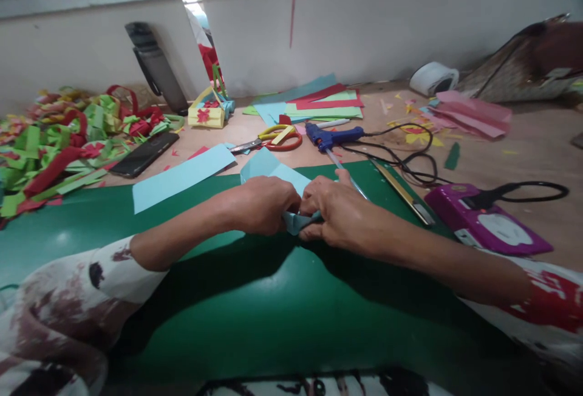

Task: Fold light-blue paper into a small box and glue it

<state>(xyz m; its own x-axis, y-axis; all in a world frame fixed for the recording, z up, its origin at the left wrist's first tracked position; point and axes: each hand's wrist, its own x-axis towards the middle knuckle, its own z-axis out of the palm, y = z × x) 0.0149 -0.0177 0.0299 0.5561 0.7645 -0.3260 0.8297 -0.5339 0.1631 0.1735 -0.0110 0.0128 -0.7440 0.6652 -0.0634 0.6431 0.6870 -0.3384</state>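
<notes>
Over the green mat, my left hand and my right hand meet on a piece of light blue paper. Its near edge is folded up between the fingers of both hands, and its far part spreads flat behind them. My left fingertips are partly hidden. Just beyond my right hand lies a blue glue gun with a clear glue stick. A flat light blue paper strip rests to the left of the folded piece.
Scissors and a small yellow paper basket lie behind. A phone, bottle and paper strip heap stand left. On the right are a cutter knife, purple power box and looped cable.
</notes>
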